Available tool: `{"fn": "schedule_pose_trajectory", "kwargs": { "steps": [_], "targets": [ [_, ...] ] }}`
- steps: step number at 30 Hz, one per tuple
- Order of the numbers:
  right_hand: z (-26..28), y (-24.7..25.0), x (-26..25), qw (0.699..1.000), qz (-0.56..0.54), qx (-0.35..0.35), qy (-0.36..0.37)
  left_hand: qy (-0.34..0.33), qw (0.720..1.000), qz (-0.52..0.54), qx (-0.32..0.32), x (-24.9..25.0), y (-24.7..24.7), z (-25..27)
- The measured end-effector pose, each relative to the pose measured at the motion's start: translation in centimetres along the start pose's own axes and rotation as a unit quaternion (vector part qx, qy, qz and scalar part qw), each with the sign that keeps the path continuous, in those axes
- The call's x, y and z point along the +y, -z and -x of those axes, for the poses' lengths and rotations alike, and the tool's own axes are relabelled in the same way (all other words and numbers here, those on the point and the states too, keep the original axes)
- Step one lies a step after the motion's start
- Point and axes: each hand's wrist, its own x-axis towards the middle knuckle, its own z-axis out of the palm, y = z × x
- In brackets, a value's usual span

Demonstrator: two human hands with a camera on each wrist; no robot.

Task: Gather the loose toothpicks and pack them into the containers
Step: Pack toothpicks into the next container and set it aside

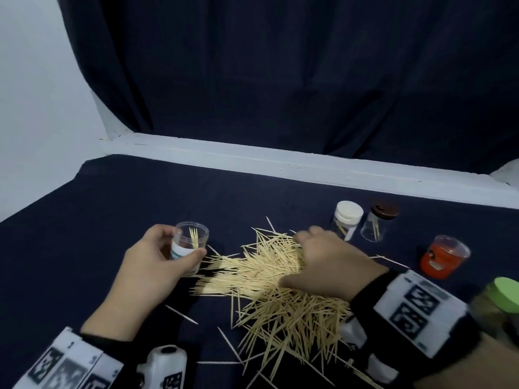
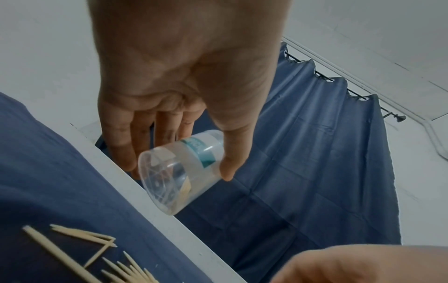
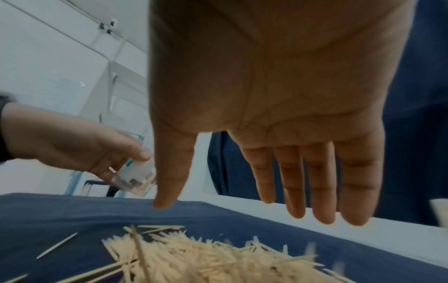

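Right hand point(image 3: 278, 107), fingers straight, above the toothpick heap point(image 3: 206, 258) (left hand point(image 3: 72, 145) gripping clear container point(image 3: 134, 180)).

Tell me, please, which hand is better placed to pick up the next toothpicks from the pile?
Probably the right hand. It hangs open, fingers straight, directly over the toothpick pile. The left hand is busy: it grips the clear container, which already has a few toothpicks inside, beside the pile.

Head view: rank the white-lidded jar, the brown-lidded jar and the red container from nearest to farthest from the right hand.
From the right hand:
1. White-lidded jar, just beyond the fingertips.
2. Brown-lidded jar, right of the white one.
3. Red container, farthest out on the right side.
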Motion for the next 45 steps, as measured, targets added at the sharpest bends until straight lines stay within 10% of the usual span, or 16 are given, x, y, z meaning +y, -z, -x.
{"fn": "schedule_pose_trajectory", "kwargs": {
  "steps": [10, 45],
  "targets": [
    [-5.2, -2.4, -5.6, 0.986, 0.101, -0.101, 0.083, 0.016, 1.0, 0.007, 0.003, -1.1, 1.5, 1.2],
    [-6.2, -3.9, -4.6, 0.988, 0.075, -0.095, 0.095, 0.025, 0.992, -0.104, -0.064, -0.9, -0.6, 0.6]
  ]
}}
